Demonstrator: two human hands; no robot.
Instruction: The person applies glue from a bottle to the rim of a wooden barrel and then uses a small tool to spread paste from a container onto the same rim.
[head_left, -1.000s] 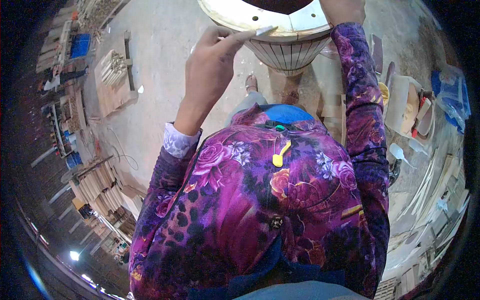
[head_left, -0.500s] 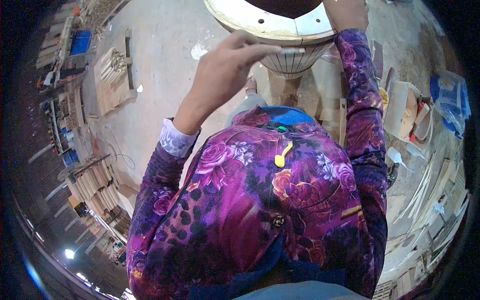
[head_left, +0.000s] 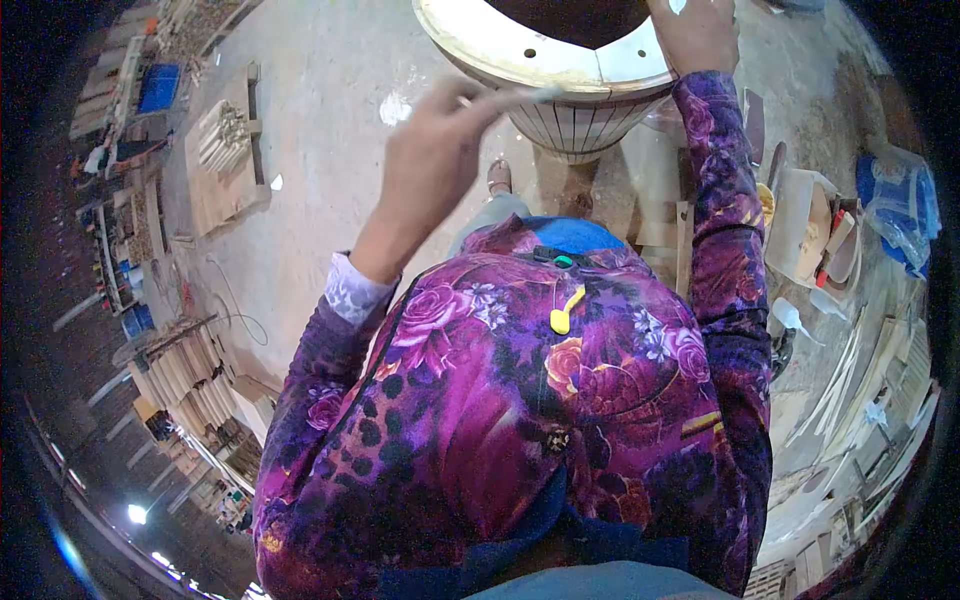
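A round wooden vessel [head_left: 580, 125] of narrow vertical staves stands at the top of the view. Its broad pale rim [head_left: 485, 45] has small dark holes and surrounds a dark opening. My left hand [head_left: 430, 150] is at the rim's near edge, blurred, its forefinger stretched along it. Something small and pale shows at that fingertip, too smeared to name. My right hand [head_left: 697, 38] rests at the rim's right side; its fingertips are cut off by the frame, and a bit of white shows beside them.
Stacked wood strips [head_left: 225, 140] lie on a board at the left, with more wood pieces [head_left: 185, 375] below. At the right are an open box [head_left: 800, 220], a white bottle [head_left: 788, 313], a plastic bag [head_left: 900, 205] and long thin strips [head_left: 850, 385].
My left hand has shifted left along the rim's near edge, its pale-tipped forefinger moving with it. The vessel appears slightly lower in view. My right hand remains at the rim's right side.
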